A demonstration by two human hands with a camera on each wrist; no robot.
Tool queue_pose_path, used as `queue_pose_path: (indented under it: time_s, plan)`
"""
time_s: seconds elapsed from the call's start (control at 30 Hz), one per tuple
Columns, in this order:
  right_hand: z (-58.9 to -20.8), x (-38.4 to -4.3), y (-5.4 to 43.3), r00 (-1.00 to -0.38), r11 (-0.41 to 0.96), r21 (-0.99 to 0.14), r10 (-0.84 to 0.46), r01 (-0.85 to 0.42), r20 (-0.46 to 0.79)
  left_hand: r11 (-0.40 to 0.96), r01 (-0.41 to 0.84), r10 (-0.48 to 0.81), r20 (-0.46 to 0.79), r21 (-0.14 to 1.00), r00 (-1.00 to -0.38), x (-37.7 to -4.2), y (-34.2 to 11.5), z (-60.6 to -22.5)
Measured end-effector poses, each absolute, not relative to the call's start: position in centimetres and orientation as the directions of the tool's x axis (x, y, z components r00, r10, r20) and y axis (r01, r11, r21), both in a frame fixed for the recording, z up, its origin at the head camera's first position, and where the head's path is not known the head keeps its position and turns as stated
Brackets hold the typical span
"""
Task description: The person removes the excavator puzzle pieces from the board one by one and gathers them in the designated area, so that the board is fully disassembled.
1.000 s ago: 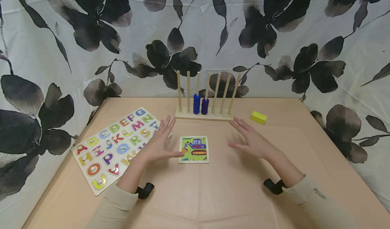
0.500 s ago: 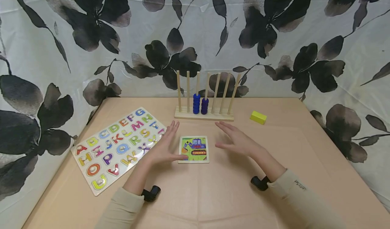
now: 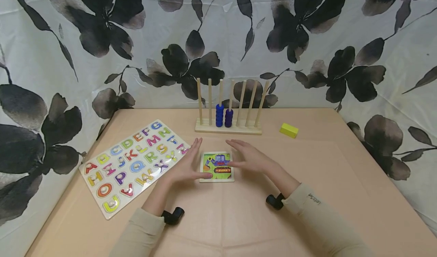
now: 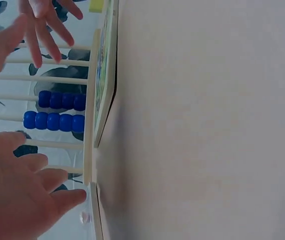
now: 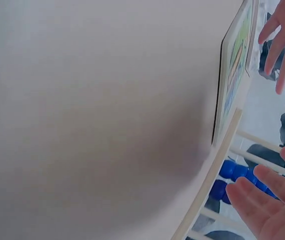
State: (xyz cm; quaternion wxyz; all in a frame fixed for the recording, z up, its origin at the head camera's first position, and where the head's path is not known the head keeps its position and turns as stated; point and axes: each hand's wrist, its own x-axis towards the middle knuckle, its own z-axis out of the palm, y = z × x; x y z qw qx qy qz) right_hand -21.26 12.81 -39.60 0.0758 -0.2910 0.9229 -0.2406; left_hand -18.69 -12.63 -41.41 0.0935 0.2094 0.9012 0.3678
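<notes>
A small square picture puzzle (image 3: 217,167) showing a digger lies on the table between my two hands. My left hand (image 3: 184,166) hovers at its left side with fingers spread, the thumb overlapping its left edge in the head view. On the other side my right hand (image 3: 253,159) reaches in, fingers extended, one fingertip overlapping the puzzle's right edge. Both wrist views show the hands raised above the table, holding nothing. Beyond the puzzle stands a wooden bead rack (image 3: 228,128) with upright pegs; blue beads (image 3: 219,115) and darker purple-blue beads (image 3: 228,118) fill two of them.
A white alphabet puzzle board (image 3: 112,158) with knobbed letters lies tilted at the left, partly behind my left hand. A yellow block (image 3: 289,130) sits right of the rack. Floral fabric (image 3: 239,33) hangs behind the table's back edge.
My right hand has moved left, from well right of the puzzle to its right edge. The left hand has shifted slightly right and nearer. The puzzle, rack and board stay in place.
</notes>
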Motion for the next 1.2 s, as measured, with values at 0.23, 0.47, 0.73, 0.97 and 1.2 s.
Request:
queue_pose_path:
  time_s: [0.23,0.47,0.73,0.97,1.2]
  plan:
    - [-39.6,-21.6,10.7,-0.827,0.736,-0.495,-0.559,-0.462,-0.06,0.672,0.303,0.463,-0.064,0.676,-0.884,-19.0,-12.6,-42.3]
    - [-40.0,-22.1,8.9,-0.807,0.741,-0.475,-0.582,-0.475,-0.1,0.728,0.313,0.463,-0.1,0.609,-0.881,-19.1,-12.1,-42.9]
    - [-40.6,-22.6,7.0,-0.79,0.73,-0.496,-0.599,-0.471,-0.132,0.778,0.292,0.439,-0.149,0.557,-0.886,-19.1,-11.9,-42.5]
    - [-41.1,-23.3,5.7,-0.789,0.742,-0.475,-0.597,-0.473,-0.147,0.775,0.282,0.436,-0.156,0.565,-0.886,-19.3,-11.9,-42.1]
    - [-41.4,-23.8,4.9,-0.79,0.746,-0.471,-0.594,-0.471,-0.151,0.786,0.261,0.416,-0.167,0.561,-0.894,-19.4,-11.9,-42.0]
